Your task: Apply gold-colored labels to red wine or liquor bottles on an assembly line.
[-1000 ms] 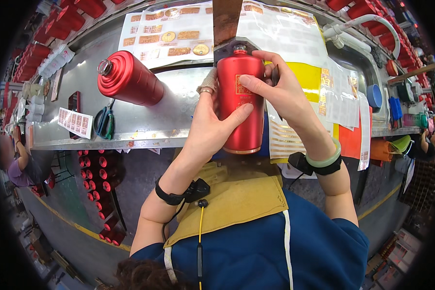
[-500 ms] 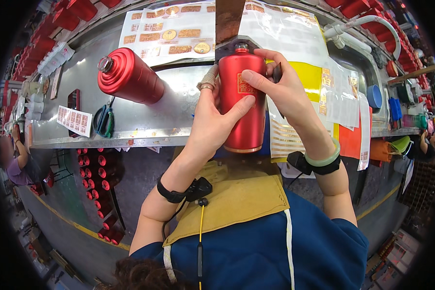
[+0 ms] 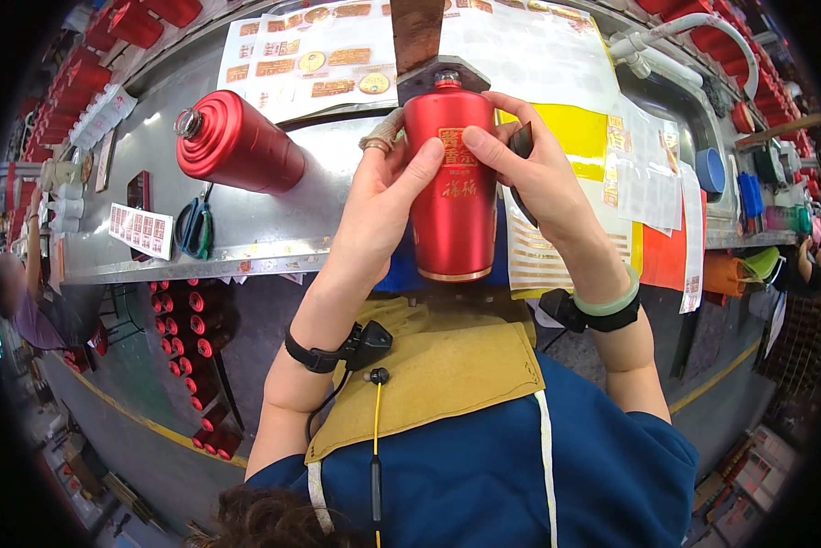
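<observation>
A glossy red bottle with gold print on its front stands upright between my hands, its neck pointing away from me. My left hand wraps its left side, thumb laid on the front beside the print. A beige cover sits on one of that hand's fingers. My right hand grips the other side, its thumb pressing at the edge of the gold square. Tucked in the right hand is a thin dark curved tool, whose kind I cannot make out. Another red bottle lies tilted on the metal table to the left.
Sheets of gold stickers cover the table's back. Scissors and a small sticker strip lie at left. Yellow and white sheets lie right, near a white pipe and blue cup. Red bottles stand in rows below.
The bottle in my hands has turned, bringing its gold square and lower gold lettering to the front. My left thumb has moved up from the lower body to beside the square.
</observation>
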A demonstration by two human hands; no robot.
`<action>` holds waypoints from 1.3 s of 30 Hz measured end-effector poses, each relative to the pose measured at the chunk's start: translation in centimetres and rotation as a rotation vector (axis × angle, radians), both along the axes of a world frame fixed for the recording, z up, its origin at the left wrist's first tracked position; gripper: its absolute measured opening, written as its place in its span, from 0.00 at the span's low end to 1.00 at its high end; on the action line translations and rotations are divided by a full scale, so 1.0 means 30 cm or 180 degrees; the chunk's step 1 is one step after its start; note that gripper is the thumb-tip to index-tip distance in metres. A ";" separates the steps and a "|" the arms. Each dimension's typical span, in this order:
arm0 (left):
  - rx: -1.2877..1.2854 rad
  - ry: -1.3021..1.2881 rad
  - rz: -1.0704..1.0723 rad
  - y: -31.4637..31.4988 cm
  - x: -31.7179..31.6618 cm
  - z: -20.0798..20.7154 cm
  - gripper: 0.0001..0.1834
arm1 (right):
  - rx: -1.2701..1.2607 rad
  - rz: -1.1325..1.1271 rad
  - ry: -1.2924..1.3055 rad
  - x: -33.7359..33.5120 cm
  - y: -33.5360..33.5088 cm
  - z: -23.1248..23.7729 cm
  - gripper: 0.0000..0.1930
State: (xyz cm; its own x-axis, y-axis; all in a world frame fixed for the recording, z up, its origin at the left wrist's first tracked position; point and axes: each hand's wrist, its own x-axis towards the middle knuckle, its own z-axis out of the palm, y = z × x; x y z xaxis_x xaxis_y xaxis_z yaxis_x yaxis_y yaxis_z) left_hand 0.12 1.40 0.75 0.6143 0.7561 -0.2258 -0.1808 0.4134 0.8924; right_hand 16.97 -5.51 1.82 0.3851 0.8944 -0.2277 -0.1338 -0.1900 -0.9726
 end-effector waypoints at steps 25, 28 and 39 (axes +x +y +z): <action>0.0105 0.0165 0.0205 0.030 0.040 -0.015 0.31 | 0.0004 -0.0019 0.0140 -0.002 -0.007 -0.015 0.40; 0.0113 -0.0004 0.0227 0.027 0.036 -0.017 0.31 | 0.0025 -0.0032 0.0165 -0.009 -0.005 -0.016 0.40; 0.0321 -0.0055 -0.0272 0.020 -0.027 -0.019 0.43 | 0.0608 -0.0062 -0.0267 -0.004 -0.159 0.063 0.15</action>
State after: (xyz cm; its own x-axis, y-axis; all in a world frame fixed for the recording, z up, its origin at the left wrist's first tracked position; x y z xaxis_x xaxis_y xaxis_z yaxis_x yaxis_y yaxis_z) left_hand -0.68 2.02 0.17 0.6805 0.7192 -0.1402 -0.1644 0.3363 0.9273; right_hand 16.86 -10.28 3.70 0.4131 0.9105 -0.0210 -0.0528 0.0009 -0.9986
